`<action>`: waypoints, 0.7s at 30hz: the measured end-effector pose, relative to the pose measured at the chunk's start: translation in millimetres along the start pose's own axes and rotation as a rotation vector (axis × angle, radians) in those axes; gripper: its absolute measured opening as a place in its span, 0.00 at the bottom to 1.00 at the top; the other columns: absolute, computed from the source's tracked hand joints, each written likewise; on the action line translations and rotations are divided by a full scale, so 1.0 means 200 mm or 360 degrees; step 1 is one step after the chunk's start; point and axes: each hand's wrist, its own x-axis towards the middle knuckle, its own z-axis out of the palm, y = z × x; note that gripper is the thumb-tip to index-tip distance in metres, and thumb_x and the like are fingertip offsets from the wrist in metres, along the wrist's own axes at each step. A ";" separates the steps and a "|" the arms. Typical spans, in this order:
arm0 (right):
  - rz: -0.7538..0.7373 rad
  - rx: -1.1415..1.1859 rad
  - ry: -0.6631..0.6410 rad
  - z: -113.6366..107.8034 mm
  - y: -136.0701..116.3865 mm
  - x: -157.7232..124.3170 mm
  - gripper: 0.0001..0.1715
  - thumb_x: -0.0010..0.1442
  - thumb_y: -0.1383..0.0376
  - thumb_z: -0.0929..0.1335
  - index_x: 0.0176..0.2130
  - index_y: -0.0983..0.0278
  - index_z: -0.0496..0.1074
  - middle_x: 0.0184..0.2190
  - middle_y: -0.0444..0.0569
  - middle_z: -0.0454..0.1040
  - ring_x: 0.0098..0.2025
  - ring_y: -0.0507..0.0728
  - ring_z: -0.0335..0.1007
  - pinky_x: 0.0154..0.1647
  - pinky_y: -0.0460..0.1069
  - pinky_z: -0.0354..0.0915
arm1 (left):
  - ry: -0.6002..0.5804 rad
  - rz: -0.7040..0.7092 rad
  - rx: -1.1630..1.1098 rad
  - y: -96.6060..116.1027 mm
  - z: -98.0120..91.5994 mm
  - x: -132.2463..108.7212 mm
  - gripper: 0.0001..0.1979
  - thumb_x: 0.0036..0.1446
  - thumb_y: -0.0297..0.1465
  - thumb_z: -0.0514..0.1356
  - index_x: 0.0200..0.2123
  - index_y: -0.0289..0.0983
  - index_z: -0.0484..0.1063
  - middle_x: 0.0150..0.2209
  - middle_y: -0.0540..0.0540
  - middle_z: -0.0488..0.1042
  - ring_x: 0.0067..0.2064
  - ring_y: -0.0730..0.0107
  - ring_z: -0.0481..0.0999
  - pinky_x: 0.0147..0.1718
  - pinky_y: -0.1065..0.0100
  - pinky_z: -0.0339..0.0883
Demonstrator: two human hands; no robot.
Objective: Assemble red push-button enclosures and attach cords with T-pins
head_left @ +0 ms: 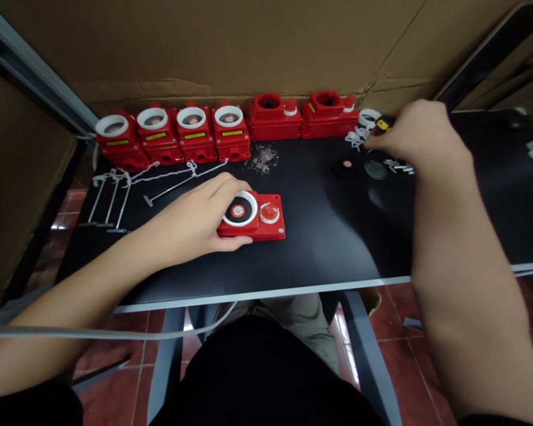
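Observation:
My left hand point(204, 216) is closed round the left end of a red box point(275, 229) lying on the black table. That box carries a white ring point(254, 207) about a black disc with a red-and-white centre, and a red button point(270, 212) in a pale collar. Over at the back right, my right hand point(420, 133) is closed on a tool with a black and yellow handle point(383, 125); its working end cannot be made out. Near those fingers lie a loose white ring point(369, 117), white plastic bits point(355, 137), a clear disc point(376, 170) and several small white pieces point(400, 167).
Several red boxes with white rings point(190, 133) stand along the cardboard wall point(213, 47), beside two red boxes without rings point(275, 127). T-shaped metal rods point(111, 204) with white string lie at left. Crumbs point(262, 158) and a black part point(345, 168) lie mid-table. A white cable point(160, 336) crosses in front.

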 end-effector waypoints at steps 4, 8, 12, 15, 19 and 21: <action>0.0076 0.0464 -0.0052 -0.09 -0.08 -0.10 0.16 0.72 0.65 0.77 0.52 0.76 0.89 0.42 0.61 0.88 0.39 0.56 0.75 0.42 0.58 0.64 | 0.0000 -0.0002 -0.0037 0.00 0.00 0.00 0.33 0.67 0.40 0.76 0.69 0.39 0.70 0.65 0.36 0.79 0.65 0.45 0.83 0.64 0.53 0.78; -0.0210 0.1069 -0.0013 -0.12 -0.20 -0.22 0.11 0.64 0.75 0.76 0.44 0.66 0.90 0.38 0.51 0.86 0.35 0.55 0.74 0.42 0.54 0.70 | -0.0029 0.0009 -0.0064 -0.01 -0.01 0.00 0.32 0.67 0.41 0.76 0.68 0.40 0.71 0.66 0.37 0.79 0.66 0.45 0.82 0.65 0.53 0.76; -0.0751 0.1323 -0.0128 -0.10 -0.30 -0.32 0.03 0.63 0.64 0.78 0.39 0.56 0.88 0.35 0.49 0.86 0.37 0.61 0.79 0.47 0.58 0.78 | -0.0035 0.0042 -0.0104 -0.01 -0.04 0.00 0.28 0.66 0.37 0.73 0.66 0.41 0.72 0.64 0.38 0.79 0.65 0.47 0.82 0.67 0.54 0.74; -0.1076 0.1410 -0.0182 -0.09 -0.34 -0.38 0.01 0.61 0.61 0.79 0.37 0.52 0.86 0.39 0.45 0.88 0.43 0.63 0.85 0.53 0.60 0.82 | -0.0035 0.0042 -0.0107 -0.01 -0.05 0.00 0.29 0.63 0.35 0.72 0.65 0.42 0.72 0.63 0.39 0.80 0.64 0.47 0.82 0.66 0.53 0.75; -0.1333 0.1467 -0.0310 -0.06 -0.37 -0.40 0.03 0.63 0.61 0.78 0.38 0.49 0.87 0.42 0.41 0.90 0.44 0.62 0.87 0.53 0.60 0.84 | -0.0025 0.0040 -0.0112 -0.02 -0.04 0.00 0.31 0.60 0.35 0.73 0.65 0.42 0.73 0.62 0.39 0.79 0.61 0.47 0.83 0.63 0.53 0.77; -0.1433 0.1435 -0.0389 -0.05 -0.37 -0.40 0.04 0.63 0.61 0.78 0.38 0.49 0.87 0.43 0.41 0.91 0.44 0.62 0.87 0.51 0.60 0.83 | -0.0015 0.0049 -0.0117 -0.03 -0.04 0.00 0.31 0.59 0.35 0.73 0.65 0.41 0.74 0.61 0.39 0.79 0.60 0.47 0.83 0.63 0.52 0.78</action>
